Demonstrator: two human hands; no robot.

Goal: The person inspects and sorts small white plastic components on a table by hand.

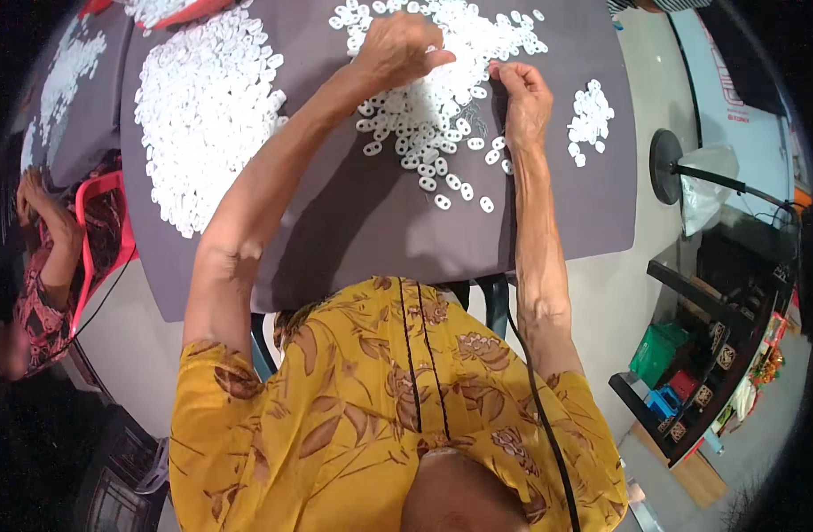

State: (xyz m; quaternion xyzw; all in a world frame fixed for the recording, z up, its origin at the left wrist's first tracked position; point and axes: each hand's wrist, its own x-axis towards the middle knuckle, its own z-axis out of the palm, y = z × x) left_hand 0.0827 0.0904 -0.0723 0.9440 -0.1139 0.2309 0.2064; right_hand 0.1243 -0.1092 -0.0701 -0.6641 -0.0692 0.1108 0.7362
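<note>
A loose heap of small white oval plastic pieces with two holes (420, 124) spreads over the middle of the table. Above the heap's far left part is my left hand (402, 49), its back turned up, fingers bent and thumb standing apart; nothing shows in it. At the heap's right edge, my right hand (526, 99) is closed in a pinch, thumb against forefinger. Whatever sits between those fingertips is too small to name. A thin tangle of clear scraps (470, 115) lies among the pieces between my hands.
A large dense pile of white pieces (207, 124) covers the table's left side; a small pile (591, 122) lies at the right. At the far left edge is a red container (189, 12). Another person's arm (56, 226) and a red chair (91, 230) are at left. A black fan-like stand (665, 167) is beyond the right edge.
</note>
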